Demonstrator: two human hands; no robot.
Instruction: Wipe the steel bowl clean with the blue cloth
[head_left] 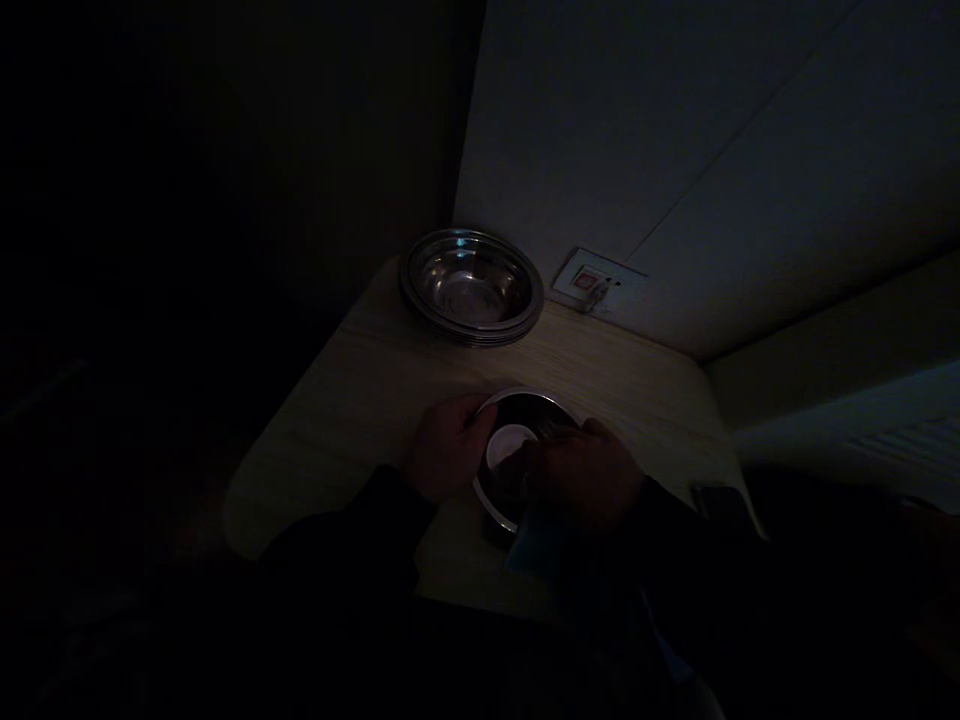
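Note:
The scene is very dark. A shiny metal bowl [499,518] rests on the wooden table in front of me, with a pale round patch [511,450] showing at its bottom. My left hand [450,447] grips the bowl's left rim, thumb over the edge. Over the bowl's right side, my right hand [585,470] reaches inside with its fingers bent together. A bluish cloth-like piece [534,545] hangs below that hand across the near rim; shadow hides how the fingers hold it.
A stack of metal bowls [472,290] stands at the table's far corner. Behind it, a socket plate [598,283] with a plug is on the wall [675,120]. A dark flat object, perhaps a phone [721,505], lies at the table's [330,440] right edge.

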